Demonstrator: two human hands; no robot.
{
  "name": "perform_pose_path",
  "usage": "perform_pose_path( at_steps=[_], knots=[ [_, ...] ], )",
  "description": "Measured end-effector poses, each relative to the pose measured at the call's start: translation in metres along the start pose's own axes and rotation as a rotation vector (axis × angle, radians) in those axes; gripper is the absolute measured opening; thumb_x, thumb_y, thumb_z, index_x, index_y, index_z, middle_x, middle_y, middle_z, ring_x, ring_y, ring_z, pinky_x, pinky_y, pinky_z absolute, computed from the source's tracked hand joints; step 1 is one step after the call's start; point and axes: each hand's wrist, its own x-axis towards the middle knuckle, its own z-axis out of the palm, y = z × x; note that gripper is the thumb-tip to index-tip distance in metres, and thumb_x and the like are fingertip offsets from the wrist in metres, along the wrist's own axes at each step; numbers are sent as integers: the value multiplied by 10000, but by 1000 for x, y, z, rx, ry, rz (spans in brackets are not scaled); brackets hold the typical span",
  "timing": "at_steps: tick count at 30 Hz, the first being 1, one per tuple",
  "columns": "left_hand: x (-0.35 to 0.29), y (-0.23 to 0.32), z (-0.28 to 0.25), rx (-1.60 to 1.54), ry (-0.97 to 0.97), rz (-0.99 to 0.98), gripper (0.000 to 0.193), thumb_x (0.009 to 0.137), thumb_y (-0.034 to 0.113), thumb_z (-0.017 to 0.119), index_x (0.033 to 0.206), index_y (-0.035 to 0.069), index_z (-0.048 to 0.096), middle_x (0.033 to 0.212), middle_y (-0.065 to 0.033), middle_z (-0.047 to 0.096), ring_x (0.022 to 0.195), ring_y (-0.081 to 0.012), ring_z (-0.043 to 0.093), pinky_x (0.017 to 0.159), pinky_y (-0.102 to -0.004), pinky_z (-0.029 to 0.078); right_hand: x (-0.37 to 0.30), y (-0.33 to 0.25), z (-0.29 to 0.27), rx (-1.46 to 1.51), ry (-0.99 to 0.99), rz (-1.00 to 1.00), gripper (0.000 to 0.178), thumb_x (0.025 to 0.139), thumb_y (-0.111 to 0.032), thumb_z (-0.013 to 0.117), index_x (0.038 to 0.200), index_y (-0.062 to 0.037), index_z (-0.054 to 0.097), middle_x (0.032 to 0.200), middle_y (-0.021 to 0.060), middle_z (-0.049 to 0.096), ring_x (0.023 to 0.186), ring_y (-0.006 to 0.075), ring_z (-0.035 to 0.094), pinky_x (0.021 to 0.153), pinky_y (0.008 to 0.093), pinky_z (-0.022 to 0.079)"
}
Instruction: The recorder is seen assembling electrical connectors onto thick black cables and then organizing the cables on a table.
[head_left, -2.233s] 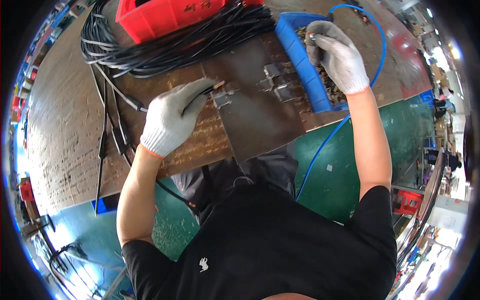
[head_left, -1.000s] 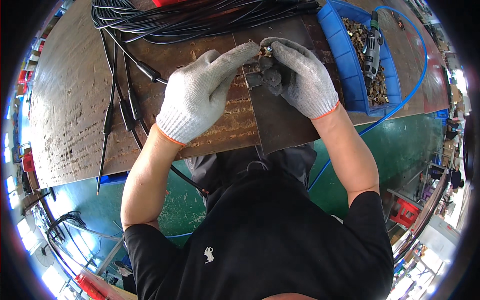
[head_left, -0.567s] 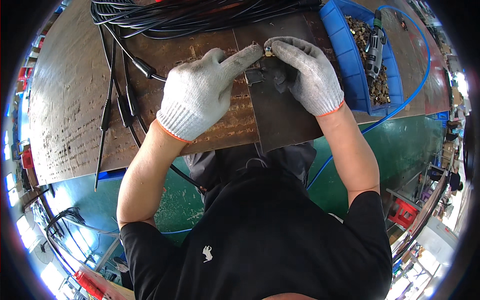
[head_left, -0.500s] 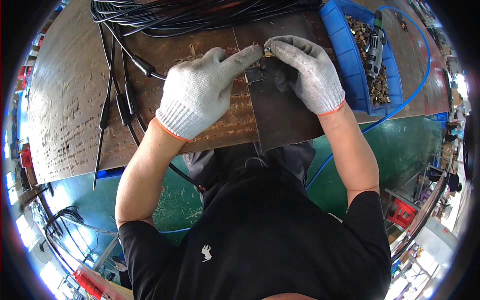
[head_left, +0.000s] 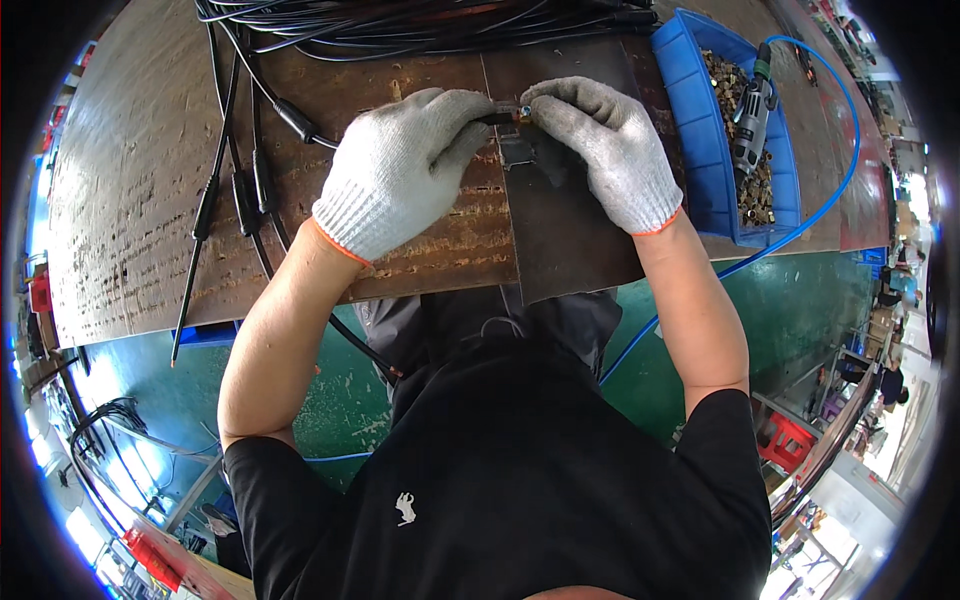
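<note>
cable end, gripped by left hand, is now being aligned with fitting pinched by right hand, left of bin.

This is a factory workshop, shown by its scarred tabletop, bundled black cables, blue bin of small metal fittings, grey handheld tool with blue hose and green floor

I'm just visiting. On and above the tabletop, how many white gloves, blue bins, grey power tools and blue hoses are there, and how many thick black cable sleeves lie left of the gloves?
White gloves: 2
Blue bin: 1
Grey power tool: 1
Blue hose: 1
Thick black cable sleeves: 4
Total: 9
</note>
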Motion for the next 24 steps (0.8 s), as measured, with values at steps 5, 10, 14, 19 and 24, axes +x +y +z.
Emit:
perform_pose_path(
  at_steps=[5,10,14,19,24],
  knots=[
    [-1,-4,1,-24,44,-25,226,983,118,710,1186,40,772,1091,-169,761,948,-349,762,847,-403,604,14,9,-6,-483,7,-317,190,999,-173,758,1146,-59,798,1050,74,793,1011,189,758,877,311,587],
    [-3,-4,2,26,-38,-94,234,977,137,713,1187,60,781,1089,-157,759,972,-353,757,860,-409,605,20,11,-4,-796,2,-473,189,944,-204,788,1115,-126,811,1086,109,774,1029,295,739,924,379,584],
    [-7,-10,17,118,-43,-118,243,969,160,727,1188,72,787,1079,-152,758,998,-346,752,888,-415,602,23,11,0,-953,39,-500,193,923,-258,786,1053,-118,809,1087,91,781,1030,334,722,940,431,580],
    [-9,-13,24,147,30,-55,211,966,177,737,1139,73,799,1085,-140,753,1032,-333,740,924,-420,591,30,6,-3,-905,-52,-358,209,934,-258,751,1068,-108,806,1057,121,789,1019,324,750,922,418,590],
    [-6,-17,29,85,41,-79,184,944,174,752,1084,64,800,1067,-132,739,1035,-347,722,918,-422,582,32,5,-4,-957,-44,-334,242,923,-293,752,1070,-109,810,1050,125,789,1001,331,757,905,423,597]
  ],
)
